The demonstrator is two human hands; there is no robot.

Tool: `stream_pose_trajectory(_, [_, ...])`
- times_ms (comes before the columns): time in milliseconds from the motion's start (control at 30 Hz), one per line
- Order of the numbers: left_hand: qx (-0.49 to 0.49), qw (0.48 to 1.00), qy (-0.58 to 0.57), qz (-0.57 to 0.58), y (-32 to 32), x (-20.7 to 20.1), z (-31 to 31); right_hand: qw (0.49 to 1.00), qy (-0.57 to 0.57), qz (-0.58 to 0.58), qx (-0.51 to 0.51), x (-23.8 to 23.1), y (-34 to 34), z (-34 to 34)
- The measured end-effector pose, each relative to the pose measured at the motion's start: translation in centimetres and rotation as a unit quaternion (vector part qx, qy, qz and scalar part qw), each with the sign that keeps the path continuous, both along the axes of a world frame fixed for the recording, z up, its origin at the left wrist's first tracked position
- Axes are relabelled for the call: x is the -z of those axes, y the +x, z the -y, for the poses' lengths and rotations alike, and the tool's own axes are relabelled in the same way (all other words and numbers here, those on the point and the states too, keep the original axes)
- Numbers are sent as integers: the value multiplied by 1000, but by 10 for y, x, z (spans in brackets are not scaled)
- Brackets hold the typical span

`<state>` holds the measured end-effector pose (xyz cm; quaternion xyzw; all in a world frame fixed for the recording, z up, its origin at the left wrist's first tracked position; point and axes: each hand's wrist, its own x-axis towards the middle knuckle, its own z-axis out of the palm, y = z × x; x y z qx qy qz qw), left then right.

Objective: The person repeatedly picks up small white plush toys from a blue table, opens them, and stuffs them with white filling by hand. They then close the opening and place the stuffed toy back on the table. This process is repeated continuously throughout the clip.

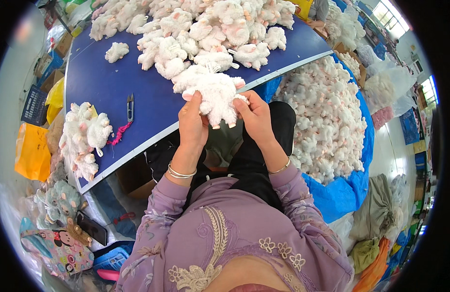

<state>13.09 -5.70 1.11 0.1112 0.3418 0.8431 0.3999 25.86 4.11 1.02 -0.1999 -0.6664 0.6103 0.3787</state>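
Observation:
Between both hands I hold a white fluffy plush toy [216, 97] with pink ears and pale feet, just over the near edge of a blue table [96, 73]. My left hand [192, 122] pinches its left side near an ear. On the other side, my right hand [255, 116] grips it between thumb and fingers. A large heap of similar plush toys [220, 27] covers the far part of the table, and one single toy [117, 52] lies apart at left. Thread snips [130, 108] with a pink cord rest on the table, beside a small pile of toys [84, 138].
To my right stands a big blue sack [364, 160] full of white plush toys. At lower left are grey plush toys [64, 199], a dark phone [92, 228] and a printed bag [59, 250]. Another person's hand [315, 23] shows at the table's far right.

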Motion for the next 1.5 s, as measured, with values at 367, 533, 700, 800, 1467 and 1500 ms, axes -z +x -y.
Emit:
stream_pose_trajectory(367, [47, 992, -70, -97, -12, -3, 10, 996, -68, 5, 55, -11, 12, -30])
stream_pose_trajectory(533, [-116, 945, -131, -275, -58, 11, 10, 874, -138, -450, -119, -41, 78, -120])
stream_pose_trajectory(700, [-234, 589, -222, -742, -92, 12, -25, 966, -221, -127, -35, -21, 24, -80])
stream_pose_trajectory(800, [-100, 571, -343, -739, -84, 8, -24, 981, -156, 59, -99, 6, 4, -47])
stream_pose_trajectory(1467, [174, 982, 5, -69, -32, -23, -5, 999, 15, 28, -37, -19, -12, -12])
stream_pose_trajectory(1500, [151, 983, -38, -102, -30, -16, -8, 998, 36, 47, -38, -20, -11, -10])
